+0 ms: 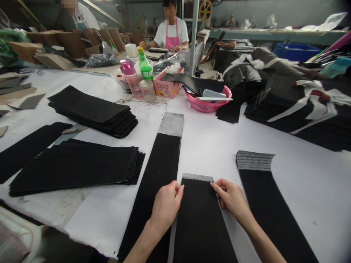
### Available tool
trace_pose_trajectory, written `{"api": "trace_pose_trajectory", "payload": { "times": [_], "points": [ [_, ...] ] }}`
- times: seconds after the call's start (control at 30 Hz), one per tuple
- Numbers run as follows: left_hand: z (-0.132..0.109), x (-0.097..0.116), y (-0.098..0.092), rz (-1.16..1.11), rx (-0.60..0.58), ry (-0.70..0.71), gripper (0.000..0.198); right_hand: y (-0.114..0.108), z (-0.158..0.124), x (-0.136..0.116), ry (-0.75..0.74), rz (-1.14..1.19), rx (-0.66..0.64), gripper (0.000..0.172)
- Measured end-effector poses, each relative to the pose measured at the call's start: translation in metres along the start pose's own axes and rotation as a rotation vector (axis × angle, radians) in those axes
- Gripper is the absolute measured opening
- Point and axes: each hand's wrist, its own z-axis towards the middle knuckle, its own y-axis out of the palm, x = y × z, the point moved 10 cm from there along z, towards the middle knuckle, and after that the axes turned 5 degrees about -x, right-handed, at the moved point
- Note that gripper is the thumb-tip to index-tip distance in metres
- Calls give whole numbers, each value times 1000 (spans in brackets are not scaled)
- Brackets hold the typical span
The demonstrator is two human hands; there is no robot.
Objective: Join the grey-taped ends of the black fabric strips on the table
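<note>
Between my hands lies a long black strip (201, 223) with a narrow grey band along its far end. My left hand (166, 201) pinches its left edge near that end, thumb and fingers together. On the opposite edge my right hand (229, 195) has its thumb and forefinger closed in a pinch. To the left, partly under my left wrist, runs another black strip (160, 164) with a wide grey end. A set of layered black strips (270, 204), their grey ends fanned in rows, rests to the right.
Stacks of black pieces (90, 109) (79, 164) occupy the left of the white table (211, 146). A pink basin (205, 106), pink box (167, 86) and green bottle (145, 65) stand farther back. Tied black bundles (290, 98) lie at right. A person in a pink apron (172, 39) sits across.
</note>
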Motion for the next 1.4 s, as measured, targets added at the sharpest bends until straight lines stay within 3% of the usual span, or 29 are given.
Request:
{"api": "trace_pose_trajectory", "payload": {
  "times": [1.4],
  "points": [
    [0, 1, 9, 124, 13, 6, 33, -3, 1, -1, 64, -77, 46, 28]
  ]
}}
